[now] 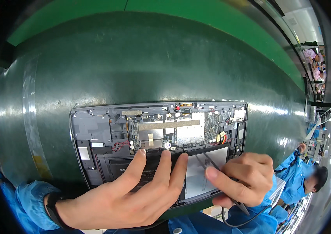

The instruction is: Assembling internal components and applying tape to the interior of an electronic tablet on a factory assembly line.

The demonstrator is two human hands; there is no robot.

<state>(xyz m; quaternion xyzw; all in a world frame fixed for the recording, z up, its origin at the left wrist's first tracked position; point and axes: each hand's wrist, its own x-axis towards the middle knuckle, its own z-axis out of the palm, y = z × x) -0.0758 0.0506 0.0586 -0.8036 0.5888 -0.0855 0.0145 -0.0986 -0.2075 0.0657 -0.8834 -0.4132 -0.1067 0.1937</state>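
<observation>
An opened flat device, a tablet or thin laptop (90,130), lies on the green bench with its insides showing. Its circuit board (211,130) runs along the upper middle, with a tan strip and silver shields on it. My left hand (134,191) rests spread over the black battery (120,171), fingertips at the board's lower edge. In my right hand (245,177) is a pair of dark tweezers (242,208), held over the pale panel (196,181) at the battery's right. The tweezer tips point up and left; whether they touch anything, I cannot tell.
The dark green bench mat (153,62) spreads around the device, with clear tape (29,93) on its left. A dark cable (247,223) loops below my right hand. A person in blue workwear (295,173) is at the right, beyond the bench.
</observation>
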